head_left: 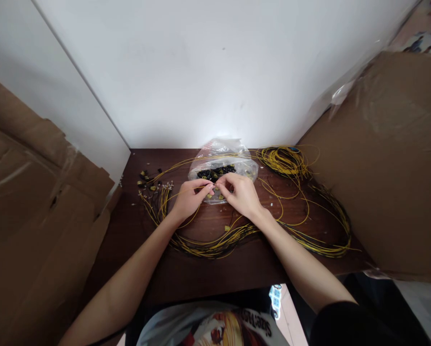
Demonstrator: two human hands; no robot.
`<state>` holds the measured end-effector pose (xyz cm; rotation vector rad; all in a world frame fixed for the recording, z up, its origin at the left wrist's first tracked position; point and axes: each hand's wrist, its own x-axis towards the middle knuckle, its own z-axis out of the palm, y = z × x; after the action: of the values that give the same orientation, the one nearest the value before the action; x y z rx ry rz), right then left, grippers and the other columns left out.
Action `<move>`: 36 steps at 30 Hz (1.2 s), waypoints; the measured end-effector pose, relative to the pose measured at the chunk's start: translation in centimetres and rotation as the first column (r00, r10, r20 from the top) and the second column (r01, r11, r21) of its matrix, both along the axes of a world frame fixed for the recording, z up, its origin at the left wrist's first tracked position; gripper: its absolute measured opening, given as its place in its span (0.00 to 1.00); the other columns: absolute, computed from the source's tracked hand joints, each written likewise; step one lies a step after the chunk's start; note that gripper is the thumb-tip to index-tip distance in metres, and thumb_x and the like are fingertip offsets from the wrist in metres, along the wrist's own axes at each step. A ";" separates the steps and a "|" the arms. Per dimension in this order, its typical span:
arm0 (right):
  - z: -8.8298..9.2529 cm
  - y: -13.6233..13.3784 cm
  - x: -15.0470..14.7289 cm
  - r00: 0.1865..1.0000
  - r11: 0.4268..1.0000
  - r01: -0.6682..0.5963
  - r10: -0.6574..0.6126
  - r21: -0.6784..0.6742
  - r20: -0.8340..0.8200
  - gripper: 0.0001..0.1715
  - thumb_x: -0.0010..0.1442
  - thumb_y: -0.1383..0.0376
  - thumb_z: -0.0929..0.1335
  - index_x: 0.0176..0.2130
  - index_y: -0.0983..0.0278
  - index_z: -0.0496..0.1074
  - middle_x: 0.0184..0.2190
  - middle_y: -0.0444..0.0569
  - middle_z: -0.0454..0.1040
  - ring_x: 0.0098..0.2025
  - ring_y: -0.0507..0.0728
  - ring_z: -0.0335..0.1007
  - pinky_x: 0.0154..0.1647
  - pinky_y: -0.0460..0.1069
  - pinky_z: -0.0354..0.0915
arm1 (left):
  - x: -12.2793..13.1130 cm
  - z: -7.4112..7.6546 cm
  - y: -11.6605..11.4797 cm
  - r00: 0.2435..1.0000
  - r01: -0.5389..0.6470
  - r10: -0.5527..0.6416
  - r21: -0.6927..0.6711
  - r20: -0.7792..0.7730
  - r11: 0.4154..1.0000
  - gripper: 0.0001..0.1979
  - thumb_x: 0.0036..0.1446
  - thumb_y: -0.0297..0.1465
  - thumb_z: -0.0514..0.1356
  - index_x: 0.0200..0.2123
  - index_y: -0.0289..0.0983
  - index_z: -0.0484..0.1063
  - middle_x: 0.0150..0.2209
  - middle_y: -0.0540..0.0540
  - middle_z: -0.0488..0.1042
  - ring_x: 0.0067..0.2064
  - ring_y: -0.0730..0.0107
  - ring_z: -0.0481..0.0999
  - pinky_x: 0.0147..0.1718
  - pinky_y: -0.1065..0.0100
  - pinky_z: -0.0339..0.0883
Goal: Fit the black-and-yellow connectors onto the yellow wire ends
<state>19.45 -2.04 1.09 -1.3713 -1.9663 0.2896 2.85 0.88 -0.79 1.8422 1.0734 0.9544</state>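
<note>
Here, left hand (189,196) and right hand (239,193) fingertips together, each grip pinching a yellow wire (215,186).

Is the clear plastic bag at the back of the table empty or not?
Not empty. Small black parts show through the clear plastic bag, heaped inside it just behind the fingertips of both hands.

Dark wooden table (208,274) against white wall (208,72), cardboard (392,163) beside.

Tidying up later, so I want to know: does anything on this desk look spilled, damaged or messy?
Small pale bits lie scattered on the dark table at its left edge, like spilled scraps. The yellow wires sprawl in loose loops rather than one neat coil. The cardboard on the left is torn. Both hands, left and right, pinch something small.
</note>
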 end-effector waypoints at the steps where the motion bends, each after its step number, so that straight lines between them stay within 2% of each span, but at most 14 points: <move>1: 0.0 0.0 0.0 1.000 1.000 0.013 -0.013 0.003 -0.007 0.06 0.57 0.68 0.64 0.32 0.64 0.71 0.28 0.45 0.73 0.30 0.51 0.67 0.32 0.45 0.59 | 0.0 0.0 0.0 1.000 -0.004 0.004 -0.001 0.004 1.000 0.11 0.55 0.34 0.55 0.33 0.34 0.75 0.26 0.48 0.77 0.22 0.76 0.67 0.22 0.75 0.61; 11: 0.0 0.1 0.2 0.989 0.991 0.126 -0.122 0.046 -0.081 0.07 0.55 0.67 0.64 0.27 0.65 0.70 0.25 0.44 0.72 0.26 0.50 0.65 0.30 0.45 0.60 | 0.1 0.2 -0.2 0.999 -0.031 0.032 -0.026 0.030 0.999 0.13 0.55 0.36 0.55 0.31 0.33 0.76 0.26 0.47 0.77 0.22 0.76 0.68 0.22 0.74 0.61; 15: -0.1 0.1 0.2 0.993 0.995 0.085 -0.080 0.058 -0.083 0.06 0.55 0.68 0.64 0.28 0.65 0.70 0.26 0.44 0.72 0.27 0.51 0.66 0.31 0.45 0.60 | 0.0 0.1 -0.2 0.999 -0.031 0.032 -0.030 0.032 0.999 0.13 0.55 0.36 0.55 0.31 0.34 0.75 0.26 0.47 0.77 0.22 0.76 0.67 0.22 0.74 0.61; 22: -0.2 0.1 0.1 0.998 0.998 -0.001 0.005 0.056 -0.062 0.07 0.58 0.67 0.64 0.36 0.64 0.71 0.30 0.45 0.74 0.29 0.51 0.67 0.31 0.45 0.60 | 0.0 0.2 -0.2 1.000 -0.023 0.023 -0.019 0.008 1.000 0.12 0.55 0.35 0.55 0.31 0.33 0.75 0.25 0.47 0.76 0.21 0.77 0.66 0.21 0.75 0.60; 31: -0.2 0.0 0.0 0.999 0.998 -0.048 0.049 0.026 -0.010 0.07 0.59 0.67 0.63 0.33 0.64 0.72 0.29 0.45 0.72 0.31 0.51 0.66 0.32 0.45 0.59 | -0.1 -0.1 -0.1 0.999 0.009 -0.008 -0.024 0.039 1.000 0.15 0.57 0.38 0.54 0.30 0.34 0.75 0.25 0.48 0.75 0.21 0.77 0.65 0.20 0.75 0.60; 36: -0.2 0.0 -0.1 0.999 0.998 -0.050 0.051 0.028 -0.012 0.08 0.59 0.66 0.63 0.33 0.64 0.71 0.28 0.46 0.72 0.31 0.51 0.67 0.32 0.45 0.59 | 0.0 0.2 -0.2 0.997 -0.001 0.004 -0.038 0.079 0.999 0.12 0.55 0.36 0.56 0.36 0.33 0.74 0.26 0.47 0.75 0.22 0.77 0.66 0.21 0.75 0.60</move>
<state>19.38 -2.06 0.91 -1.3005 -1.9899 0.2923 2.88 0.64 -0.58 1.7581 1.0390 0.9928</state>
